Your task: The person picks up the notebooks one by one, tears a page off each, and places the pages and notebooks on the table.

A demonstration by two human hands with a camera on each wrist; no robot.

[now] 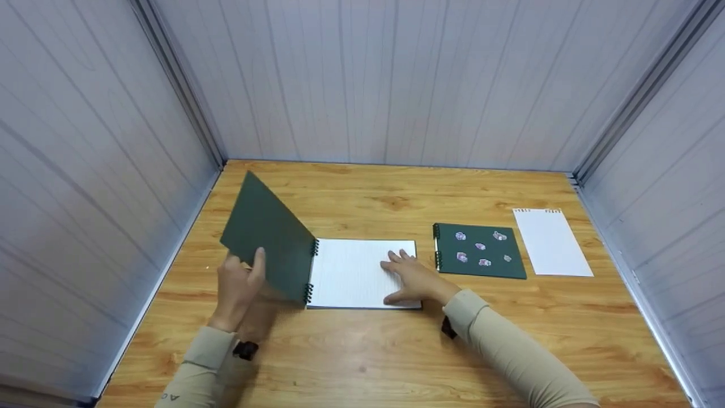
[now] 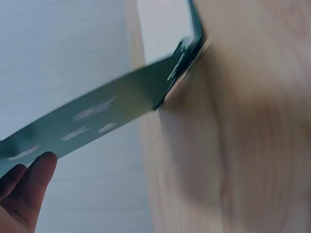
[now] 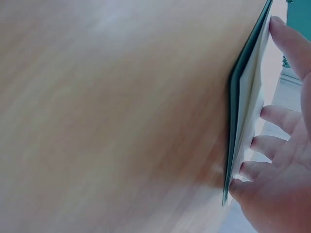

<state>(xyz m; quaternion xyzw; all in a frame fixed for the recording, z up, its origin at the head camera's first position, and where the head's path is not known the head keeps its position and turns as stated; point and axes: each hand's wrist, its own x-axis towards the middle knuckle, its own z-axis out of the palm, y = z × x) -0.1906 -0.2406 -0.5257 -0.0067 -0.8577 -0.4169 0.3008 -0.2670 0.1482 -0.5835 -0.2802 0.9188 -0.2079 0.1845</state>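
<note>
A spiral notebook lies in the middle of the table with its dark green cover (image 1: 269,243) swung up to the left. Its lined white page (image 1: 348,272) faces up, joined to the cover by black rings (image 1: 308,293). My left hand (image 1: 241,286) grips the cover near its lower outer corner, thumb on the inner face. Pale stickers (image 2: 95,110) show on the cover's outer face in the left wrist view. On the right part of the page rests my right hand (image 1: 416,279), fingers spread. In the right wrist view its fingertips (image 3: 265,144) touch the paper near the edge.
To the right lies a second green spiral notebook (image 1: 481,269), closed, with several purple stickers on its cover. Beyond it is a loose white sheet (image 1: 555,243) with a torn top edge. Pale panel walls (image 1: 385,85) enclose the wooden table (image 1: 362,357) on three sides.
</note>
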